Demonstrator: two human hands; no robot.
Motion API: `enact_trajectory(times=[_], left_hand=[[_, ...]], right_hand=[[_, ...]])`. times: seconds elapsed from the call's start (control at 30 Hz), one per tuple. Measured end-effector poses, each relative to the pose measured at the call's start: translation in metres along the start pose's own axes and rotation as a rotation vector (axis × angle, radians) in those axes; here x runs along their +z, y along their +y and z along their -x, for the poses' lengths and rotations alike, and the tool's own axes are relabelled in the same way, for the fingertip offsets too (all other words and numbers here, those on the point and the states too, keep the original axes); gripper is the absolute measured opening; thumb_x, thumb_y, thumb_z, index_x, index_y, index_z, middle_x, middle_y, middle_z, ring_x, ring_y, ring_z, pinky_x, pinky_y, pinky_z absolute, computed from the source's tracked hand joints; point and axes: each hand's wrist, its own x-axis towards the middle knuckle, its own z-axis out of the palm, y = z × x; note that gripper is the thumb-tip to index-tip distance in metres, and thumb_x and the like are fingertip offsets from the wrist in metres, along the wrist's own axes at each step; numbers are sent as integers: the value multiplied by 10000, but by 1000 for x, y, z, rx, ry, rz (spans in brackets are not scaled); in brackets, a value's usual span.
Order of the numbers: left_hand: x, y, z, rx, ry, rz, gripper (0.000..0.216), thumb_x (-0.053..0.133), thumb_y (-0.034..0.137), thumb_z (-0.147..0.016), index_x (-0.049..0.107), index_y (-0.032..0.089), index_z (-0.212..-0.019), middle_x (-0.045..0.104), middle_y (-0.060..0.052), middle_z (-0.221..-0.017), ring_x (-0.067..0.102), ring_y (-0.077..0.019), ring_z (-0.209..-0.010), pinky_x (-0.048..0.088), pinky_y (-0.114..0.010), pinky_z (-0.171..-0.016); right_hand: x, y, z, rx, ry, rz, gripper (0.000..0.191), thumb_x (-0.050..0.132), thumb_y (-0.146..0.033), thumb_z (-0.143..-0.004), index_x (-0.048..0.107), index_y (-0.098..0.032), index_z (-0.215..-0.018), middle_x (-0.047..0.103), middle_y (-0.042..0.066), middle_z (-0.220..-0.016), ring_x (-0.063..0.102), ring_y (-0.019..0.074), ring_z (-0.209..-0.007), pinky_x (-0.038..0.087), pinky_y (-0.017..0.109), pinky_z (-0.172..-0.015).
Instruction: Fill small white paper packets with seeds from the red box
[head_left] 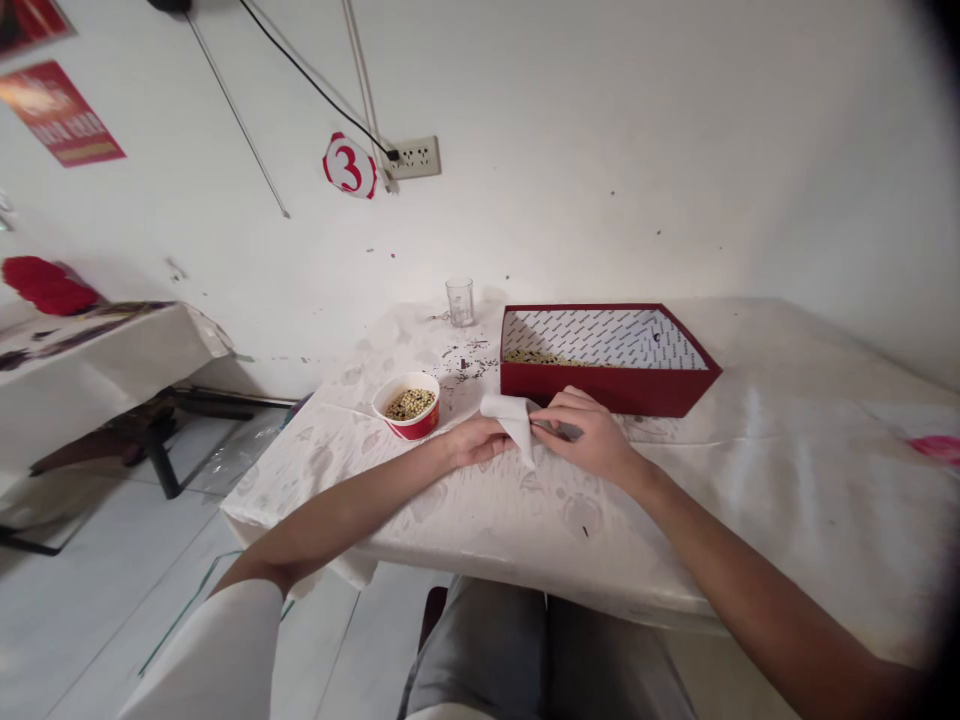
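Note:
My left hand (pixel 478 440) and my right hand (pixel 589 432) meet at the middle of a white-covered table (pixel 750 480), both closed on a folded piece of white paper (pixel 514 418) held between them. A thin grey object sticks out of my right hand's fingers; I cannot make out what it is. Just left of my left hand stands a red paper bowl (pixel 409 405) filled with mixed beans. Behind my hands lies a shallow red box (pixel 611 358) with a patterned white lining and a strip of beans along its near inner wall.
A clear glass (pixel 460 301) stands at the back of the table near the wall. Dark specks are scattered between glass and box. A second covered table (pixel 90 360) stands at left. A socket (pixel 412 158) and a "3" sign (pixel 349 166) are on the wall.

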Motion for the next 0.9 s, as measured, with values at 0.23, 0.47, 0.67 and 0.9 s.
enact_trajectory(times=[0.23,0.47,0.67,0.9], left_hand=[[9,0,3,96,-8,23,278,815,114,-770,737,126,-1036,777,-102,-1030,727,-176,-910,570,-315,-912],[10,-3,3,112,-55,-12,315,860,138,-743,760,109,-1040,776,-112,-1056,714,-180,-973,539,-357,-984],[8,-1,3,68,-111,14,267,827,99,-722,758,103,-981,777,-106,-1001,719,-203,-990,501,-373,-1036],[0,-5,-2,18,-164,133,312,694,99,-741,745,90,-1048,779,-127,-966,734,-220,-965,495,-377,-1029]], right_hand=[[3,4,0,-19,29,221,221,558,-261,-1030,776,-232,-1010,639,39,-761,533,212,-782,451,381,-767],[9,2,0,2,-10,227,245,532,-238,-1026,773,-228,-982,641,46,-770,517,208,-769,443,366,-749],[10,3,2,-13,26,229,232,549,-259,-1026,780,-250,-1011,649,45,-779,533,209,-763,438,376,-759],[7,5,4,-89,52,359,195,595,-272,-1016,787,-275,-1046,656,41,-799,550,210,-785,420,374,-741]])
